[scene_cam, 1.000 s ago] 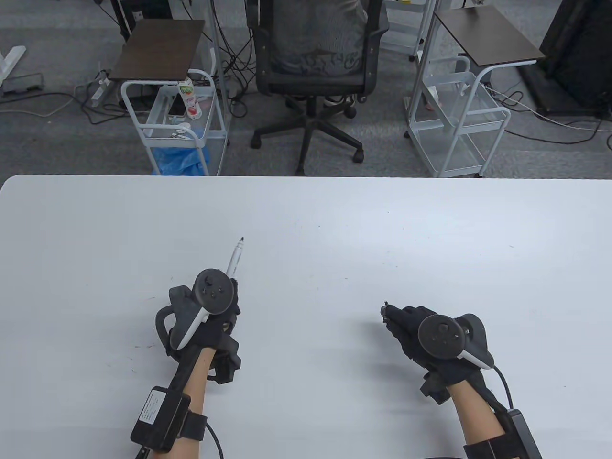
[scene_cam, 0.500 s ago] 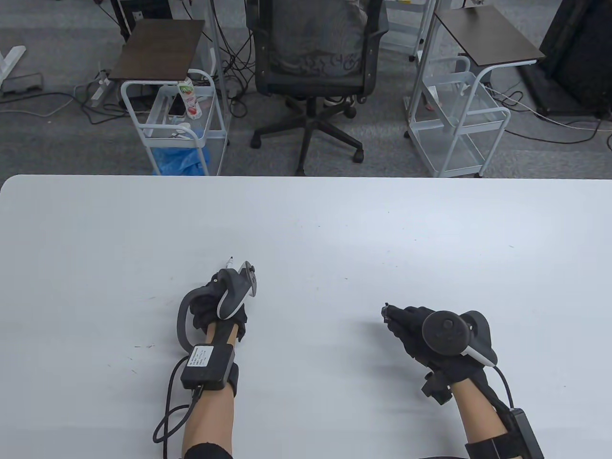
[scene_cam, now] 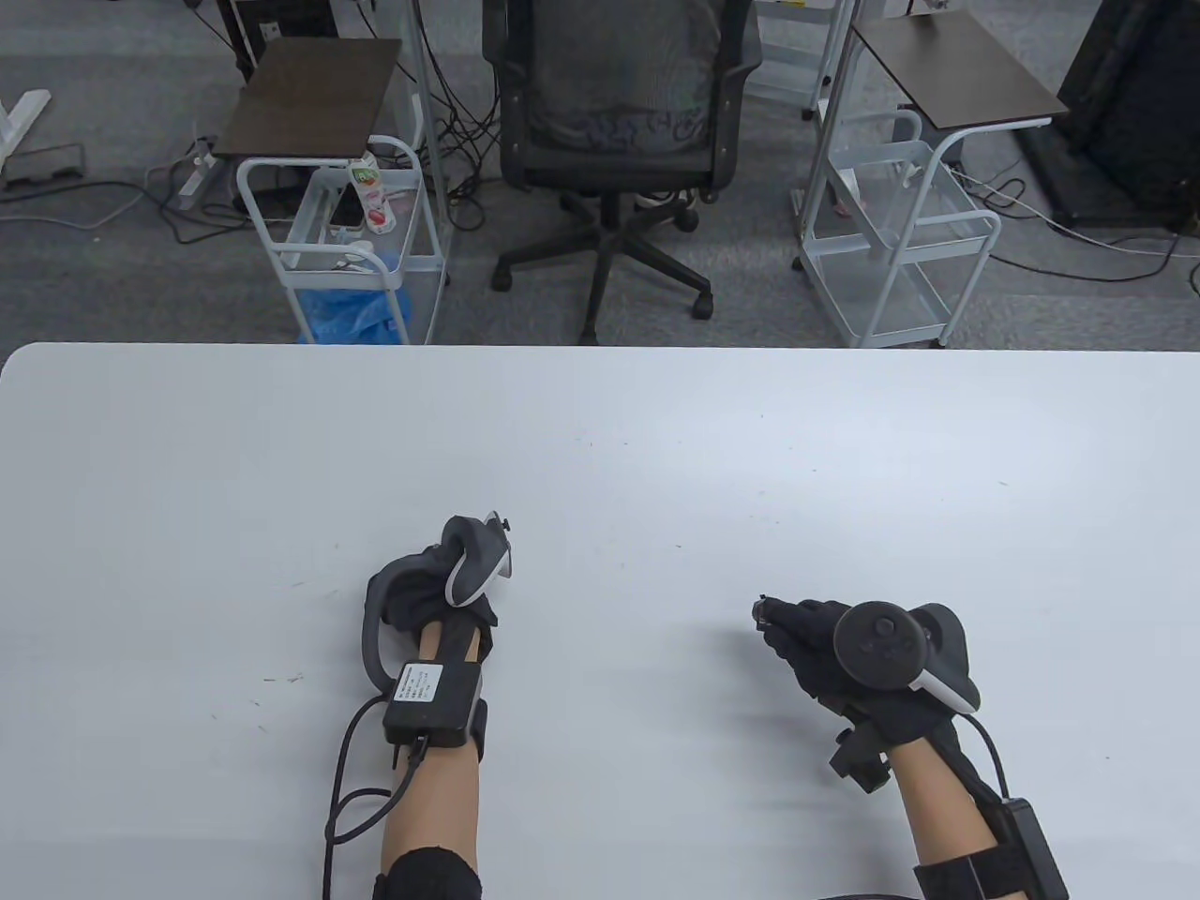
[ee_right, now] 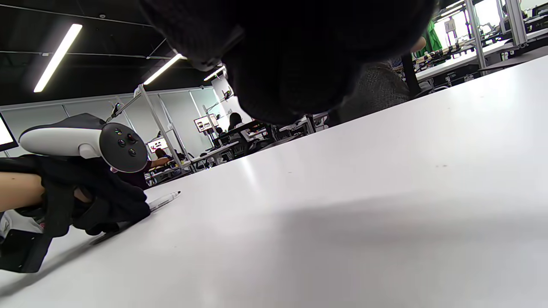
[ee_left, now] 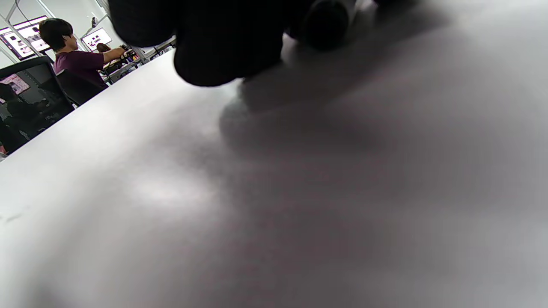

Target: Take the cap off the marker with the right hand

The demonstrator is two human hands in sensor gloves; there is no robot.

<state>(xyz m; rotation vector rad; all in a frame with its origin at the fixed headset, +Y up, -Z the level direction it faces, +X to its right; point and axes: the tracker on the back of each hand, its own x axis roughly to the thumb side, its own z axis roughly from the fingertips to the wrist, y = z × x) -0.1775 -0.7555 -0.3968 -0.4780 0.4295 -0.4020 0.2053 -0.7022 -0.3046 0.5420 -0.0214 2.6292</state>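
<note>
Showing, table view: two gloved hands, one table point(scene_cam: 600, 422). Left hand point(scene_cam: 441, 586) rolled further onto its side than half second ago; marker tip, then visible beyond it, now hidden. Right hand point(scene_cam: 825, 647) nearly unmoved, fingers clenched around dark marker cap point(scene_cam: 761, 611) protruding past fingertips. Left wrist view: blurred dark fingers point(ee_left: 222, 51) against tabletop; grip cannot be judged. Right wrist view: one marker point(ee_right: 164, 200), uncapped, low over table, protruding from left hand, which grasps its rear end.
</note>
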